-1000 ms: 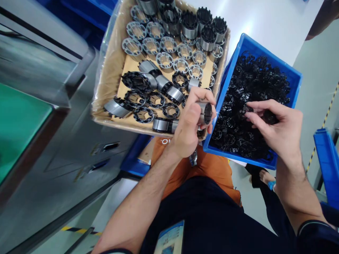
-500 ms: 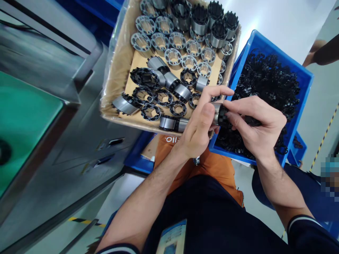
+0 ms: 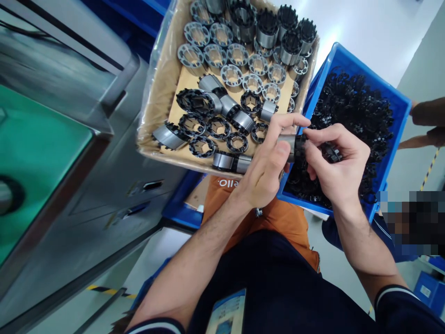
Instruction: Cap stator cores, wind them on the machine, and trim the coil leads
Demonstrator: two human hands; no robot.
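My left hand (image 3: 264,174) is closed around a silver metal stator core (image 3: 289,144) at the right edge of the cardboard box, its index finger stretched out above. A black toothed plastic ring (image 3: 300,146) sits on the core's right end. The fingertips of my right hand (image 3: 342,162) pinch that ring from the other side. Between the right thumb and curled fingers shows another black plastic piece (image 3: 332,153); whether it is gripped there or lies behind is hard to make out.
The plastic-lined cardboard box (image 3: 148,118) has several bare cores (image 3: 231,74) and several with black rings (image 3: 219,127). A blue bin (image 3: 399,104) full of black plastic rings (image 3: 361,102) stands to the right. A metal machine (image 3: 121,139) is at left. Another person's arms (image 3: 429,113) show at right.
The core has shifted slightly right and turned so its black end shows less. My right fingers have shifted along the ring. A person at right has moved.
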